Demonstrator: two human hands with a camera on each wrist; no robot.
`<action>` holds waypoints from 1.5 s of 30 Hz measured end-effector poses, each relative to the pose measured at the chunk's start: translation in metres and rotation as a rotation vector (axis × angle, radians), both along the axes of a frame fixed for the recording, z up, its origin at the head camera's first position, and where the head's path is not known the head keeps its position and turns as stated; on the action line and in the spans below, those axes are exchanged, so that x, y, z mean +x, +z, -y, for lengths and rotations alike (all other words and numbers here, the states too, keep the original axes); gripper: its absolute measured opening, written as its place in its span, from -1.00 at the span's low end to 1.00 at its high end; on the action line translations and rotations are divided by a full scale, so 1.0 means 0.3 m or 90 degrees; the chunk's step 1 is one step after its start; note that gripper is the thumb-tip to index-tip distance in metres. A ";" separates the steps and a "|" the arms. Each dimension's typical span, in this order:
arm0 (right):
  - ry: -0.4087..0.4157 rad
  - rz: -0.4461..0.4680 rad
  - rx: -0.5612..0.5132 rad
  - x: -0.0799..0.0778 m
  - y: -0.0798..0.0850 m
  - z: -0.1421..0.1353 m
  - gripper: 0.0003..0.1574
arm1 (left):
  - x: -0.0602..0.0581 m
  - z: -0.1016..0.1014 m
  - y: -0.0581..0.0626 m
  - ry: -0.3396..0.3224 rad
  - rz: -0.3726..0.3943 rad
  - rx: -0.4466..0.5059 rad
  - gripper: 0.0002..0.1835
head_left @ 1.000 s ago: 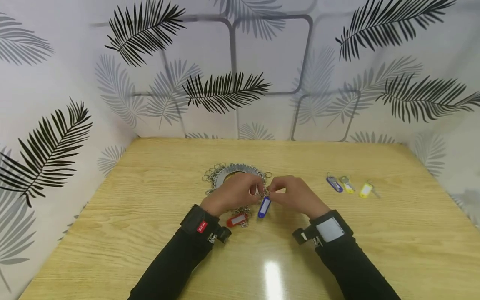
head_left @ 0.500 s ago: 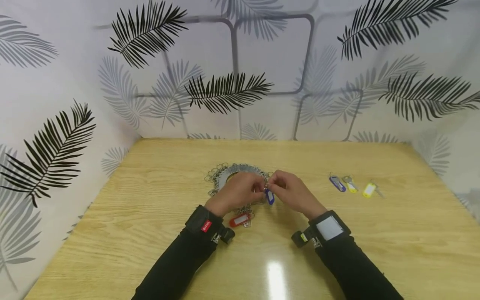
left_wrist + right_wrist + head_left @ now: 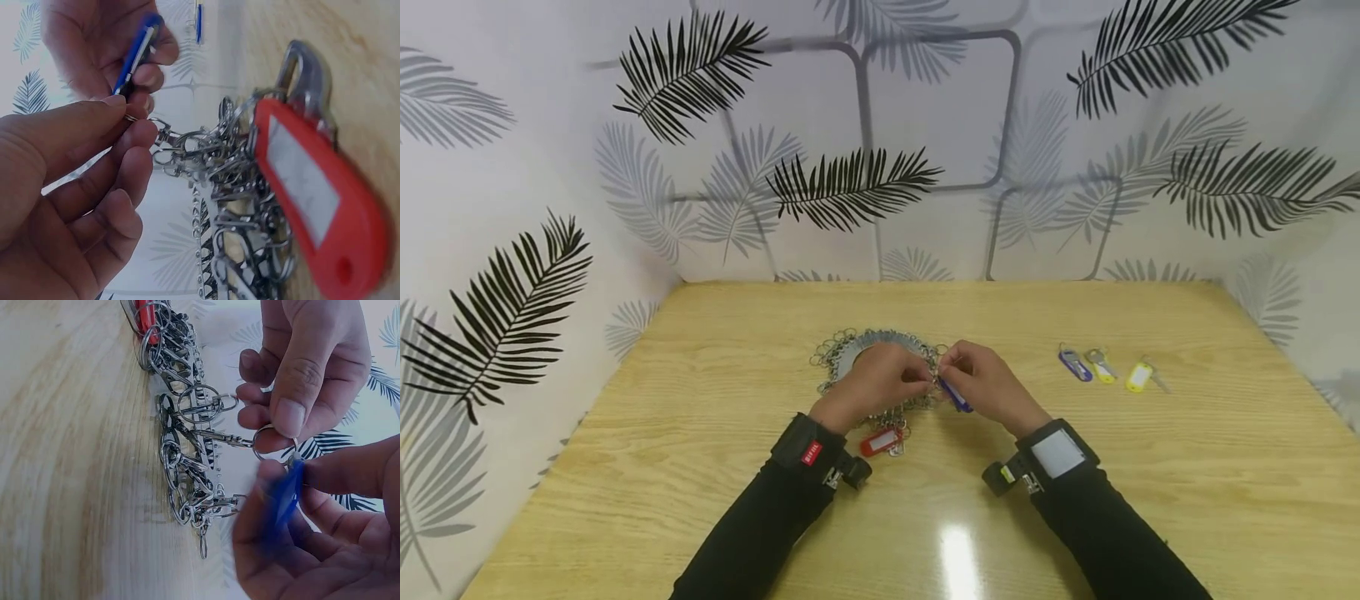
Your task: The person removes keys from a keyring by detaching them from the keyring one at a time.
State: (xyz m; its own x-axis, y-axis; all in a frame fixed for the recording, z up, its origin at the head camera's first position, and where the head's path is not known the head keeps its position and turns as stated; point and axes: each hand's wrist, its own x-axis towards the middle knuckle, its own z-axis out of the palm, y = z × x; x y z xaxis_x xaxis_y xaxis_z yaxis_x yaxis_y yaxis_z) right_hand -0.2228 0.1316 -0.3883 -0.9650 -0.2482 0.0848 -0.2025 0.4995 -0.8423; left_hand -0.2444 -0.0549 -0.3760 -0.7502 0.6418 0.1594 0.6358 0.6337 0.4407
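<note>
In the head view my left hand [image 3: 880, 387] and right hand [image 3: 994, 392] meet at the right side of a round metal rack [image 3: 842, 357] fringed with clasps and rings. Between left thumb and fingers I pinch a split key ring [image 3: 257, 445], which joins a swivel clasp [image 3: 225, 438] of the rack in the right wrist view. My right hand holds a blue key tag [image 3: 279, 503] by that ring, blurred there; its edge shows in the left wrist view. A red key tag [image 3: 881, 442] with a key hangs at the rack's near side.
To the right on the wooden table [image 3: 715, 367] lie another blue tag [image 3: 1075, 365] and two yellow tags [image 3: 1138, 377], with keys. A wall covering with a leaf pattern [image 3: 940, 125] stands behind the table.
The blue tag hung below the fingertips; it has since been lifted and swung right, now slanting under my right fingers. My left hand stays at the ring.
</note>
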 end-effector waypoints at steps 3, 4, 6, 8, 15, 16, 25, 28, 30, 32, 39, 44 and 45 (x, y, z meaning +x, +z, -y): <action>-0.008 -0.028 0.017 0.001 0.003 0.000 -0.88 | -0.002 -0.006 -0.009 0.002 -0.020 -0.008 -0.86; -0.010 -0.030 0.015 0.002 0.005 0.000 -0.88 | -0.003 -0.008 -0.011 0.005 -0.024 -0.010 -0.87; -0.012 -0.037 0.013 0.003 0.007 0.001 -0.89 | -0.003 -0.012 -0.016 0.011 -0.032 -0.008 -0.89; -0.009 -0.045 0.010 0.004 0.007 0.002 -0.90 | -0.003 -0.016 -0.019 0.018 -0.038 -0.002 -0.89; 0.005 -0.048 -0.001 0.007 0.003 0.010 -0.92 | 0.006 -0.012 -0.036 0.047 -0.058 0.040 -0.92; 0.007 -0.047 -0.003 0.007 0.001 0.010 -0.92 | 0.008 -0.009 -0.039 0.047 -0.058 0.045 -0.92; 0.025 -0.024 -0.025 0.005 -0.007 0.012 -0.87 | 0.009 0.004 -0.056 0.033 -0.071 0.013 -0.74; 0.025 -0.016 -0.029 0.006 -0.001 0.010 -0.86 | 0.006 0.001 -0.053 0.031 -0.078 0.004 -0.75; 0.024 -0.015 -0.031 0.008 0.003 0.008 -0.87 | 0.004 -0.002 -0.051 0.029 -0.079 0.003 -0.75; 0.026 -0.016 -0.030 0.009 0.006 0.006 -0.87 | 0.001 -0.005 -0.050 0.029 -0.079 0.002 -0.76; 0.025 -0.011 -0.035 0.004 0.000 -0.002 -0.89 | -0.002 -0.009 -0.053 0.039 -0.082 -0.014 -0.78; 0.020 -0.008 -0.038 0.001 -0.009 -0.011 -0.86 | -0.006 -0.010 -0.058 0.019 -0.098 -0.026 -0.67; 0.020 -0.006 -0.040 0.000 -0.009 -0.012 -0.85 | -0.006 -0.010 -0.059 0.014 -0.099 -0.025 -0.68</action>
